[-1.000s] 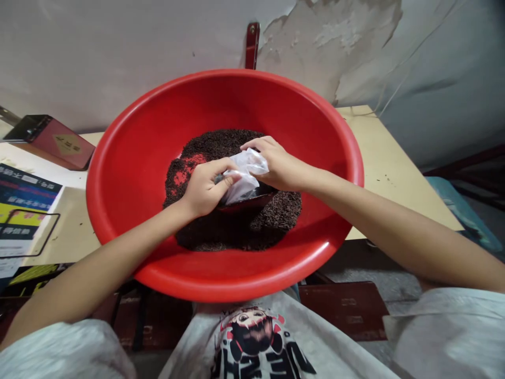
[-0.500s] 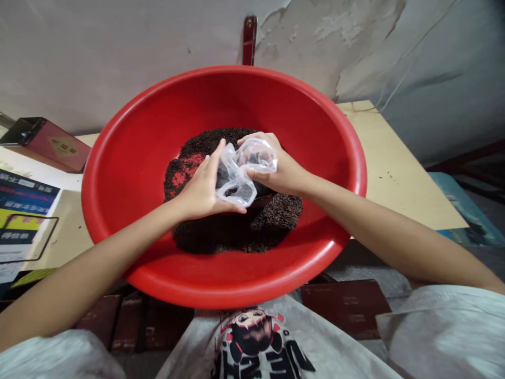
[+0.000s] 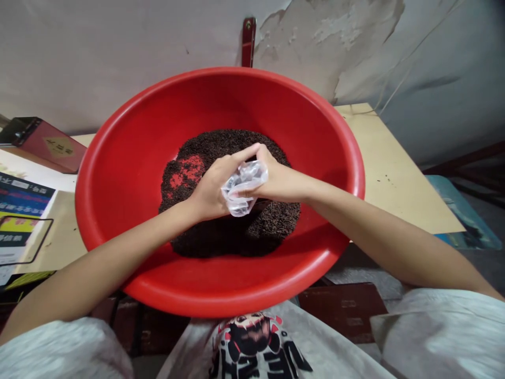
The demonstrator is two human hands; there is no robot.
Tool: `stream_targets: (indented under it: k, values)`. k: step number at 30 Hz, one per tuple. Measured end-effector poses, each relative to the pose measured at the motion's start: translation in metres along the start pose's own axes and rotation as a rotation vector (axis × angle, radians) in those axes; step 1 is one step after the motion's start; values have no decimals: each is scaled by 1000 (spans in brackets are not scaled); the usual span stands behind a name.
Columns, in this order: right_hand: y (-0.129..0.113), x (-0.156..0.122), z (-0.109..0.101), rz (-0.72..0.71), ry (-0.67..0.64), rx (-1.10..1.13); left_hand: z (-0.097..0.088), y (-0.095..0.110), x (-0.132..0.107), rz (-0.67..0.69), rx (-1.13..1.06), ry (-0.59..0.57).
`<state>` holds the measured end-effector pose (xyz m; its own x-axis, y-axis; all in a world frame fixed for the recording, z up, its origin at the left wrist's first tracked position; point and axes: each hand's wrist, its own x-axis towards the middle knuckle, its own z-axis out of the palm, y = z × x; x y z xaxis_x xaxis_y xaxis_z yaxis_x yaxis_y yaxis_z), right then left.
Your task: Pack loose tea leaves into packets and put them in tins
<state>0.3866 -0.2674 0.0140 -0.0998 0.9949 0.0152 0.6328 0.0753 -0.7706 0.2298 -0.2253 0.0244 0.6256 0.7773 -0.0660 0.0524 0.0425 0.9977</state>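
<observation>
A large red basin sits in front of me with a heap of dark loose tea leaves in its bottom. Over the heap both hands meet on a small clear plastic bag. My left hand comes in from the left with its fingers stretched along the bag's top, pressing it. My right hand comes in from the right and pinches the crumpled bag between thumb and fingers. A dark red scoop under the hands is almost fully hidden.
The basin rests on a pale wooden table against a peeling wall. A dark red tin box lies at the far left, with printed papers in front of it. A red post stands behind the basin.
The bag, spread open between my hands half a second ago, is now crumpled small. Both hands have closed in together over it.
</observation>
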Motion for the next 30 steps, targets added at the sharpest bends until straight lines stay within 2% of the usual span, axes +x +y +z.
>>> stream_targets:
  k: [1, 3, 5, 7, 11, 15, 19, 22, 24, 27, 30]
  values:
    - [3, 1, -6, 28, -90, 55, -2, -1, 1, 73, 118, -64]
    - [9, 2, -19, -7, -262, 143, -5, -3, 2, 236, 356, -161]
    - [15, 4, -27, -109, -301, 193, -5, -3, 4, 269, 473, -172]
    - [18, 5, -27, -208, -223, 206, -1, -4, 5, 255, 521, -125]
    - [15, 3, -9, -413, -34, 166, 8, -8, 10, 125, 498, 106]
    - [11, -2, 8, -522, 183, -149, 14, -14, 13, -21, 348, 267]
    - [12, -6, 12, -622, 298, -399, 18, -14, 14, -76, 173, 297]
    - [14, -7, 11, -632, 285, -496, 15, -9, 12, -193, 97, 307]
    - [15, -6, 10, -615, 260, -529, 10, -6, 6, -231, 101, 237]
    - [14, -5, 10, -546, 200, -590, 0, -4, -15, -106, 364, 122]
    - [6, -2, 9, -467, 113, -668, -6, -5, -39, 187, 848, 83]
